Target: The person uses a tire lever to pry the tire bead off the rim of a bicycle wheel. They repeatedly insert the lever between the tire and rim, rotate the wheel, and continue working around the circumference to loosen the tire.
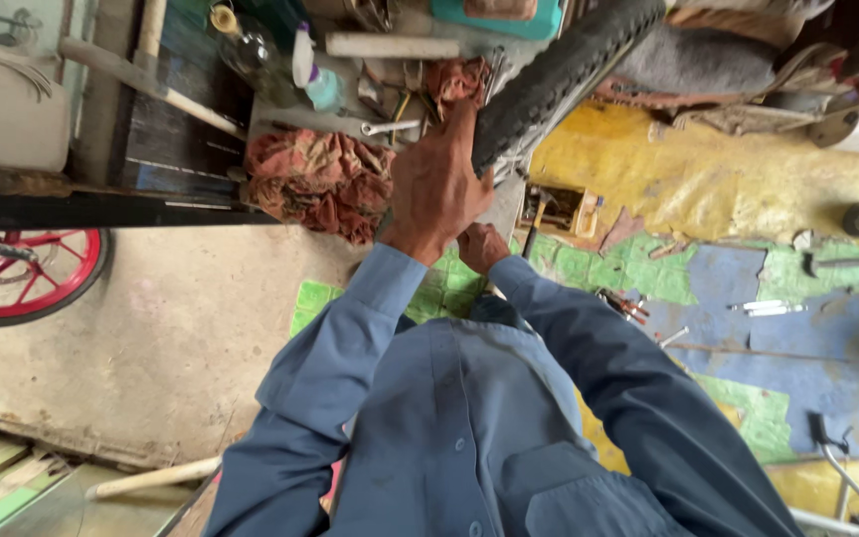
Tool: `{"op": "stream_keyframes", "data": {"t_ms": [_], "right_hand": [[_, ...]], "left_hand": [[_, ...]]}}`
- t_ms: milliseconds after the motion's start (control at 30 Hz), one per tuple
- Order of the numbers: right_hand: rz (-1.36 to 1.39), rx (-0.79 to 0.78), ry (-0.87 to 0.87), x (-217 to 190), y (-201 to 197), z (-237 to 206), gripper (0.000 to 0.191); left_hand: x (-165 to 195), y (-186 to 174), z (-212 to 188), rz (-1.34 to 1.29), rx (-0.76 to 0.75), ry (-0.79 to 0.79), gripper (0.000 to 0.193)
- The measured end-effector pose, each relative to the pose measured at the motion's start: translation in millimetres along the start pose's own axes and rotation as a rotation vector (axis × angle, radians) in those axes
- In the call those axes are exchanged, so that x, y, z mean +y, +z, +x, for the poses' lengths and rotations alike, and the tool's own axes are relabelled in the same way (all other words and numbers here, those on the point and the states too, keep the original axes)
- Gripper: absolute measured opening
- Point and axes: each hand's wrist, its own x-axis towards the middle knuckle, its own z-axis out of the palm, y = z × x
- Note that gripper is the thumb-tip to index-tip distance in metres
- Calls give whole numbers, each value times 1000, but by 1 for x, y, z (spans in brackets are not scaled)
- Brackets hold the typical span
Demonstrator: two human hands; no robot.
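A black knobbly bicycle tyre (569, 70) slants across the top middle of the head view. My left hand (437, 189), in a blue sleeve, reaches up to the tyre's lower end, and its fingers curl on the tyre's edge. My right hand (479, 247) sits just below and behind the left, closed into a fist under the wheel. Most of it is hidden, so whatever it holds cannot be seen. My blue buttoned shirt (469, 428) fills the bottom of the view.
A crumpled red rag (315, 179) lies left of my hands, with a spanner (390, 127) and a spray bottle (315, 75) above it. A red-rimmed wheel (22, 273) stands at the left edge. A hammer (539, 214) and small tools (768, 308) lie on the painted floor at right.
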Motion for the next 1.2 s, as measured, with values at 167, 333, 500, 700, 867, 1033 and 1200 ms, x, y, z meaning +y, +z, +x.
{"op": "stream_keyframes", "data": {"t_ms": [167,333,500,700,867,1033,1200], "right_hand": [[89,32,-110,-2,7,-3,15],[358,65,-346,-7,3,4,28],[67,-85,-207,-5,-5,13,35],[165,-118,-314,-8,-13,25,40],[253,-94,-521,-9,-17,32,49],[240,-137,-414,-3,-14,31,25],[167,-48,-177,2,-11,15,9]], "left_hand": [[7,2,-2,-72,40,16,71],[7,3,-1,-71,69,42,79],[5,1,0,-19,-43,-23,80],[1,3,-1,-43,69,62,78],[-2,8,-1,-44,80,68,77],[-2,7,-1,-39,124,71,77],[-5,3,2,-22,37,17,73]]}}
